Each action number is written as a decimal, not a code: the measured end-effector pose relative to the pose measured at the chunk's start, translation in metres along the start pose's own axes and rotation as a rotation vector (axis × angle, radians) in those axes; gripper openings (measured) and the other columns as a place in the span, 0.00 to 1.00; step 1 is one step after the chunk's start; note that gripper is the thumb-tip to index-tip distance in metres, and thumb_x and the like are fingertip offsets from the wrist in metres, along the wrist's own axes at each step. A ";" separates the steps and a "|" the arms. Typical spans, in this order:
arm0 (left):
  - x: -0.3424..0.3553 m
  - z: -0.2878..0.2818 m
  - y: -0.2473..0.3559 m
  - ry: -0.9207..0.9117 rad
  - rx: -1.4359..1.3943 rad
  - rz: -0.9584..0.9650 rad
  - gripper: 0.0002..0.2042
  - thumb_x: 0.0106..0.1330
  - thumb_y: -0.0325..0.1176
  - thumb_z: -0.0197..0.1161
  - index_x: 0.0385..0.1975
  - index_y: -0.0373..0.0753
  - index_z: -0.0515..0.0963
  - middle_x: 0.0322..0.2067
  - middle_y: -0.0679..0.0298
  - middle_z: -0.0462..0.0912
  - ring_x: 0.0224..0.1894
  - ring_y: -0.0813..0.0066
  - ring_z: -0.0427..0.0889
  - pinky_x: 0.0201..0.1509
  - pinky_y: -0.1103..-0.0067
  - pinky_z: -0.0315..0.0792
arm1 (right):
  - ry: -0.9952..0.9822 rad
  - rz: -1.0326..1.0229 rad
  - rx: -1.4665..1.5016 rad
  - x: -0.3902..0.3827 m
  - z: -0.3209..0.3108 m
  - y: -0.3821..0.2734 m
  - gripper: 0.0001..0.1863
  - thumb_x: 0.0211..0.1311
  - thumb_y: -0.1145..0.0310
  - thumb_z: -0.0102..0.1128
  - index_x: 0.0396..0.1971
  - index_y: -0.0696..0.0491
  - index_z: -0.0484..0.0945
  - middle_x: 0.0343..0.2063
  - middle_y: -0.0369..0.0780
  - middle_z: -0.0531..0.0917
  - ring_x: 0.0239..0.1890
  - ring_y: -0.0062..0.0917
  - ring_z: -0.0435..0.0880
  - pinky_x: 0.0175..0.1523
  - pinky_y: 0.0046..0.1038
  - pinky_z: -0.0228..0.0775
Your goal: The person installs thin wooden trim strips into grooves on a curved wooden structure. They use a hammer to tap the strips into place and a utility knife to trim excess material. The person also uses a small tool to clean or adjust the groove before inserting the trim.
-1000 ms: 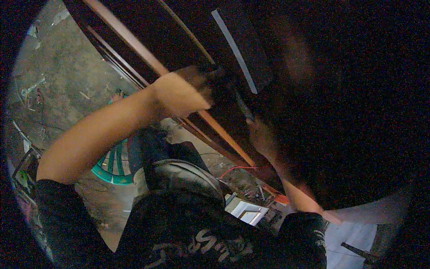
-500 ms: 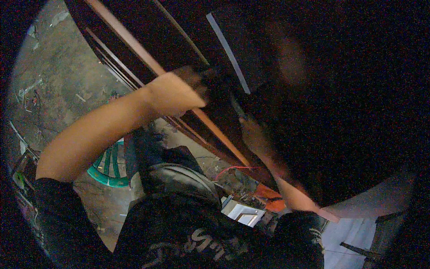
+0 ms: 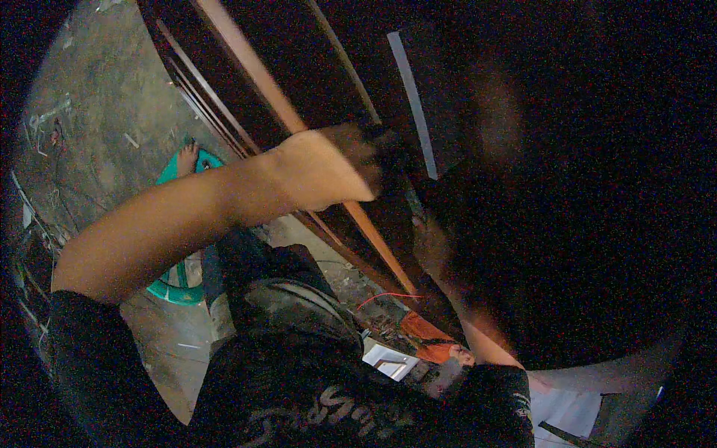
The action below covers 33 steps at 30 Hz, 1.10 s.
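Head cam: L hand (image 3: pixel 328 168) across brn strip (image 3: pixel 378 244), R hand (image 3: pixel 433 245) shadowed, can't tell if either's fingers (image 3: pixel 360 143) grip.

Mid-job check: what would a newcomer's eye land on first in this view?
Probably the lit left hand, just left of centre, its far end fading into deep shadow. Next, the pale narrow strip, standing out against the dark at upper centre. Then the turquoise object on the left, partly hidden by the left forearm.
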<state>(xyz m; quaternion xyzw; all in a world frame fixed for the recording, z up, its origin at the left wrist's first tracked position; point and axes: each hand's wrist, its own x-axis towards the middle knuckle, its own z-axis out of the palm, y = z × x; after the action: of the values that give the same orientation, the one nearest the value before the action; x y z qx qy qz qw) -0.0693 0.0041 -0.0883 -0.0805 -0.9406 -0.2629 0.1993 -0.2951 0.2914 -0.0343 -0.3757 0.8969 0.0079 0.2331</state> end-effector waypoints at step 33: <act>0.001 -0.002 -0.014 -0.197 -0.174 -0.013 0.14 0.54 0.30 0.55 0.41 0.41 0.79 0.48 0.55 0.78 0.54 0.53 0.76 0.57 0.66 0.72 | 0.082 -0.204 -0.322 0.010 0.029 -0.012 0.10 0.67 0.63 0.54 0.36 0.54 0.77 0.22 0.51 0.78 0.22 0.47 0.76 0.26 0.44 0.67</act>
<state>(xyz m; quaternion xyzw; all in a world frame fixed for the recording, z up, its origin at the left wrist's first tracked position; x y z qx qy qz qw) -0.0734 -0.0084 -0.0927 -0.1167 -0.9298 -0.3354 0.0965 -0.2805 0.2816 -0.0624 -0.4970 0.8501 0.1123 0.1330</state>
